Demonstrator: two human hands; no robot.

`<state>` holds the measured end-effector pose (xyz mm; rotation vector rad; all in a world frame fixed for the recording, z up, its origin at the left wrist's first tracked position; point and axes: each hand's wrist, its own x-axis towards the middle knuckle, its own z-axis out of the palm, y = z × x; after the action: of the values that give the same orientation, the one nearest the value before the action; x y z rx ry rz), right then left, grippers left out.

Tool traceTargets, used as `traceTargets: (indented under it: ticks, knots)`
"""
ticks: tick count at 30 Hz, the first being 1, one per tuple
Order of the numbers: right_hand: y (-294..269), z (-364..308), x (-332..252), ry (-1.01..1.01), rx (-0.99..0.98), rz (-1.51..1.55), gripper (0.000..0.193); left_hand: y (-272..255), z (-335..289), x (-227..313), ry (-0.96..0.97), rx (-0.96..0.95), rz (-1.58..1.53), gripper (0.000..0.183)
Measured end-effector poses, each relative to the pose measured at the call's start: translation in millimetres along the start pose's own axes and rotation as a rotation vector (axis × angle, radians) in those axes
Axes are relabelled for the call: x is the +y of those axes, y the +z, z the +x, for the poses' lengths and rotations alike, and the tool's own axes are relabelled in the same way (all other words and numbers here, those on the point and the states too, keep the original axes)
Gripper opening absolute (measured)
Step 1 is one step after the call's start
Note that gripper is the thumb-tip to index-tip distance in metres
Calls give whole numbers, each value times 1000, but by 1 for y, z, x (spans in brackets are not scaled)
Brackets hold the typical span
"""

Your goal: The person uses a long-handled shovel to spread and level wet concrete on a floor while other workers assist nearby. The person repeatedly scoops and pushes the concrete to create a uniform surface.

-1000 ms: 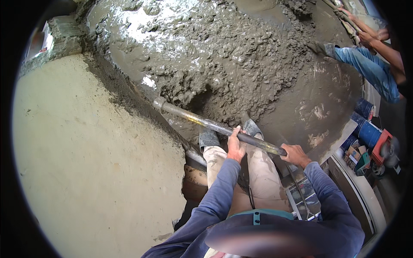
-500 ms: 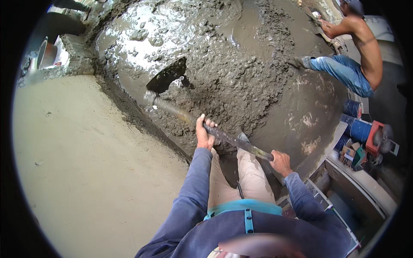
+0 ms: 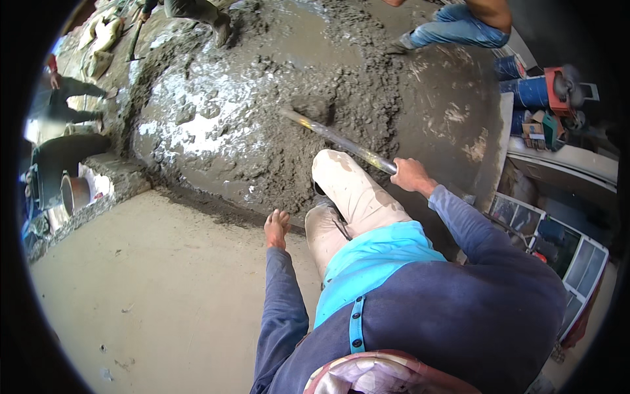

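The right hand (image 3: 412,176) grasps the near end of one long, round, grey pole with a yellow patch (image 3: 348,144), which slants up and left over one broad spread of wet grey cement-like mix (image 3: 367,85), its far end at the lumpy part. The left hand (image 3: 277,230) is off the pole, fingers loosely curled and nothing visible in it, near the edge of one smooth, pale slab (image 3: 170,282). Three blue cylindrical drums (image 3: 527,92) sit at the right, and the legs (image 3: 453,27) of three other people show around the mix
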<state>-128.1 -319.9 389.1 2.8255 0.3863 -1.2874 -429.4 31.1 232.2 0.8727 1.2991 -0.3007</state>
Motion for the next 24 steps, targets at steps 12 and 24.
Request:
traceTargets:
  ticks: [12, 24]
  knots:
    - [13, 39, -39, -108, 275, -14, 46, -168, 22, -44, -27, 443, -157, 49]
    - [-69, 102, -81, -160, 238, -77, 36, -57, -30, 61, 317, 199, 160, 36]
